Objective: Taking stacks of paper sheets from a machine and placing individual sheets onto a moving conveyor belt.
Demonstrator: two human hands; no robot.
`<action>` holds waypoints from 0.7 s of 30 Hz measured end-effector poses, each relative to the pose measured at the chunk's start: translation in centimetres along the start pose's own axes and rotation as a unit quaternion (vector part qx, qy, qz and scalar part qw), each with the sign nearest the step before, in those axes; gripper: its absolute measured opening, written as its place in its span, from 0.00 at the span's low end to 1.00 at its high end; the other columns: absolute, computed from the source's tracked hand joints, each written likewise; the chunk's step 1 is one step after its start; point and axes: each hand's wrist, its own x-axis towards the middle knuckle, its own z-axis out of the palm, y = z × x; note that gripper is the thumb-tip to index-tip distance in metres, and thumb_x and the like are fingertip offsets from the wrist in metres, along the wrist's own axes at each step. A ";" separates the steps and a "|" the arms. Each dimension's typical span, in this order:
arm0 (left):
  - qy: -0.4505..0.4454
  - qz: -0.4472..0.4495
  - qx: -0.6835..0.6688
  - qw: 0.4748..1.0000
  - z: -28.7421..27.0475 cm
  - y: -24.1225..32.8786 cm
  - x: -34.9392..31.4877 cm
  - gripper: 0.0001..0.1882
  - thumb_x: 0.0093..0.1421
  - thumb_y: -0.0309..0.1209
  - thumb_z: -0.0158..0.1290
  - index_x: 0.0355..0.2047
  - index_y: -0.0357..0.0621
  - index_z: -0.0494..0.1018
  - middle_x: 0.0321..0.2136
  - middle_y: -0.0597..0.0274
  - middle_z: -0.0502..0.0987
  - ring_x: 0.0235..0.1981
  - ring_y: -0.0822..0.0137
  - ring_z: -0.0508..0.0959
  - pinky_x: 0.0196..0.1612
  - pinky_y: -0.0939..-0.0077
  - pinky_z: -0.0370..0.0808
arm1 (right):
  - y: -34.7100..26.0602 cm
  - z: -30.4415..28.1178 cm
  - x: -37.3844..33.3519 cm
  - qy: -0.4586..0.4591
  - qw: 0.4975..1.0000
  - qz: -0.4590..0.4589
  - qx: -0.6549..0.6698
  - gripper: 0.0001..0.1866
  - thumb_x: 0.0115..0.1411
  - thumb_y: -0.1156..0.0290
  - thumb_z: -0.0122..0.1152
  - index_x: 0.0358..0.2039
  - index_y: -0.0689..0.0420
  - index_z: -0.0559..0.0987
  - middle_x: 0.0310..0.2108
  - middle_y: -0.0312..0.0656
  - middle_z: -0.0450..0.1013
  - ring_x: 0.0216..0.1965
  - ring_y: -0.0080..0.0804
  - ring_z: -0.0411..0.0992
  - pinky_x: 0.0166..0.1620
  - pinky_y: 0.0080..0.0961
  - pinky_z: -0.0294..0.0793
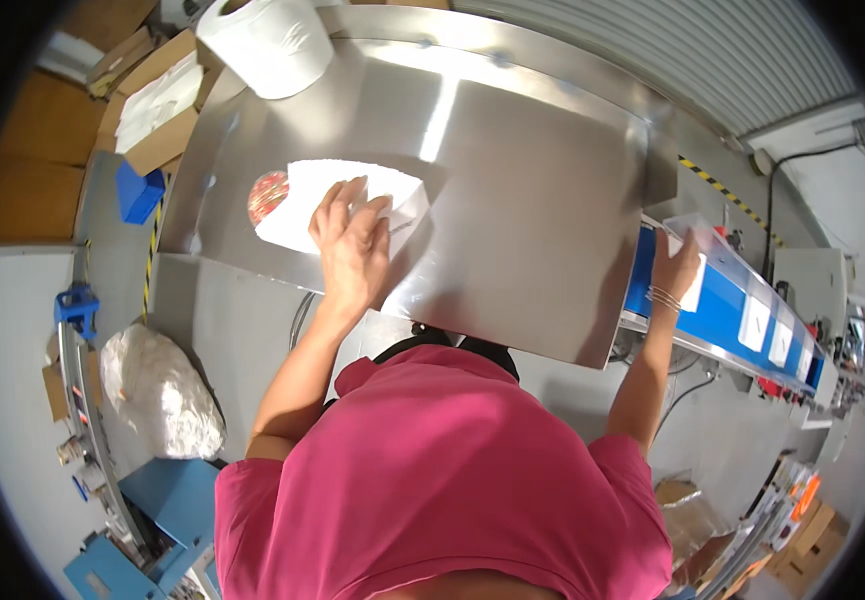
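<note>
Resting curled left hand (pixel 354 238) on red-ended white packet (pixel 302 212), stretching right hand (pixel 674 266) to conveyor's (pixel 722 306) flat white item (pixel 694 290); cannot tell if grasping with either. At left, white-filled cardboard box (pixel 164 145).

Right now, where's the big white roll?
Head view, upper left: the white roll is at the far left corner of the metal table, just right of the open cardboard box.

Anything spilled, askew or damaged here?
No visible spill or damage. Slightly askew: the white bundle under the left hand lies aslant on the steel table, a red patterned patch at its left end, while white pieces on the blue belt sit in a row.
</note>
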 end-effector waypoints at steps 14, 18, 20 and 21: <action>-0.018 0.001 0.052 0.998 -0.7 0.3 0.7 0.20 0.52 0.31 0.58 0.47 0.47 0.73 0.57 0.45 0.62 0.63 0.46 0.55 0.63 0.48 0.47 | -27.4 0.7 -2.7 -0.490 0.665 -0.256 0.502 0.23 0.55 0.65 0.65 0.50 0.56 0.72 0.48 0.38 0.67 0.44 0.25 0.66 0.46 0.23 0.68; -0.013 -0.019 0.065 0.998 -0.8 -1.6 0.1 0.18 0.54 0.25 0.55 0.46 0.44 0.73 0.54 0.49 0.67 0.58 0.49 0.63 0.59 0.54 0.57 | -20.4 2.1 -4.9 -0.431 0.762 -0.016 0.483 0.17 0.60 0.62 0.59 0.42 0.61 0.73 0.33 0.42 0.70 0.34 0.23 0.67 0.38 0.21 0.68; -0.004 -0.019 0.063 0.998 -1.0 -1.5 -0.1 0.18 0.54 0.22 0.54 0.46 0.44 0.74 0.52 0.52 0.69 0.57 0.51 0.64 0.59 0.56 0.58 | -17.3 0.5 -4.8 -0.324 0.793 0.069 0.512 0.14 0.61 0.61 0.57 0.41 0.57 0.74 0.31 0.42 0.71 0.29 0.26 0.68 0.34 0.23 0.69; -0.007 -0.017 0.057 0.998 -1.0 -1.4 0.2 0.17 0.53 0.22 0.54 0.46 0.44 0.74 0.51 0.53 0.69 0.57 0.51 0.64 0.58 0.56 0.58 | -12.1 3.9 -5.5 -0.158 0.905 -0.072 0.388 0.12 0.61 0.63 0.57 0.41 0.55 0.75 0.31 0.42 0.71 0.28 0.29 0.69 0.34 0.24 0.70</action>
